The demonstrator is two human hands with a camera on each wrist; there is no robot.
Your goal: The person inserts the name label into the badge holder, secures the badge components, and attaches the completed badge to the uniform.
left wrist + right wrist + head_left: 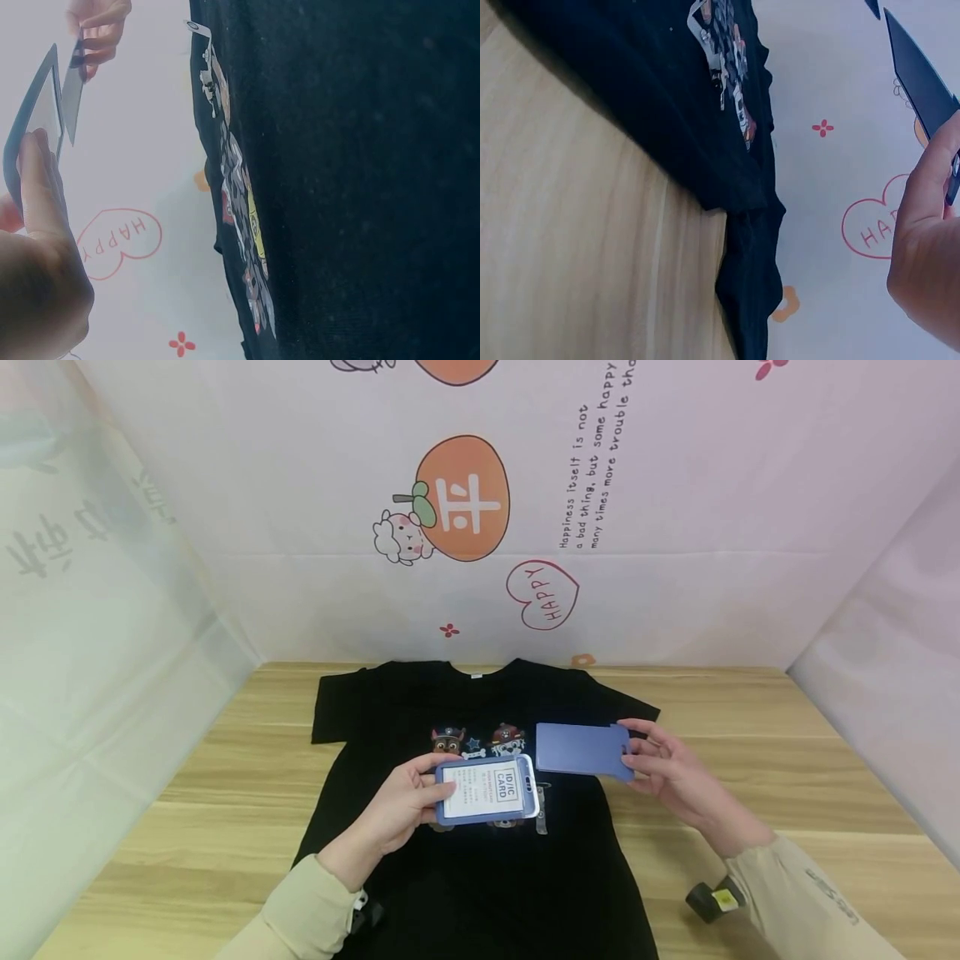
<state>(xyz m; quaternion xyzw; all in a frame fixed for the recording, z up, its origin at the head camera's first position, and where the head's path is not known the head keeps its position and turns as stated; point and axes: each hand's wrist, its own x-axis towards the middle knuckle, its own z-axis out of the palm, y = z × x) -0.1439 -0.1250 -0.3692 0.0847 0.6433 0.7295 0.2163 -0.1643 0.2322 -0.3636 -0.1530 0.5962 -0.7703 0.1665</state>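
Observation:
In the head view my left hand [405, 802] grips a blue-framed ID card holder [480, 792] by its left end, thumb on the white insert printed "ID/IC CARD". My right hand [671, 772] pinches the right end of a flat blue cover [577, 749], which has a slot near that end. The two pieces are apart, the cover a little farther back and to the right. Both are held above a black T-shirt [480, 885] with cartoon dogs on its chest. The left wrist view shows the holder [34, 112] edge-on, with the cover [73, 94] beyond it.
The T-shirt lies spread on a wooden table [187, 802], its collar toward the back. A white printed cloth [675, 602] rises behind the table, and pale cloth hangs at both sides. Each wrist wears a dark camera, the right one [716, 897] showing a yellow label.

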